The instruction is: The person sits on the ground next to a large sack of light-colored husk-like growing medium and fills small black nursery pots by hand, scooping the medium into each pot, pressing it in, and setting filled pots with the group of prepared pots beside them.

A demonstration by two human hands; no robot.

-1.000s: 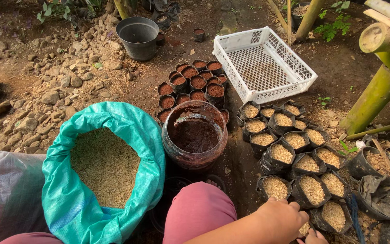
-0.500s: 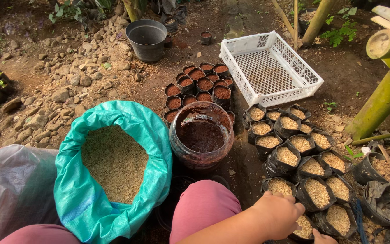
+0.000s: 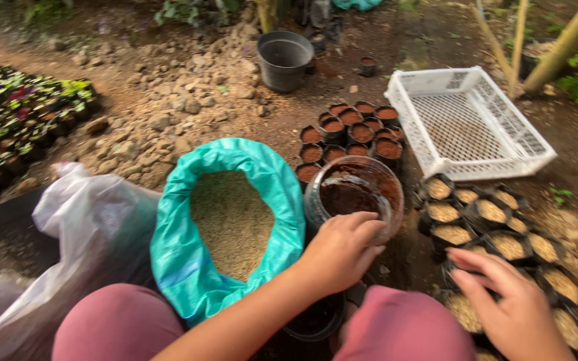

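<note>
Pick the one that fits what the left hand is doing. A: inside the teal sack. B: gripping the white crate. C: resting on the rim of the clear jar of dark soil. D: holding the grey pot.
C: the left hand lies on the near rim of the clear jar, beside the teal sack.

White crate (image 3: 471,125), grey pot (image 3: 283,59)

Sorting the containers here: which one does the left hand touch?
The clear round jar of dark soil; the left hand rests on its near rim. The grey pot and white crate sit untouched farther away.
</note>
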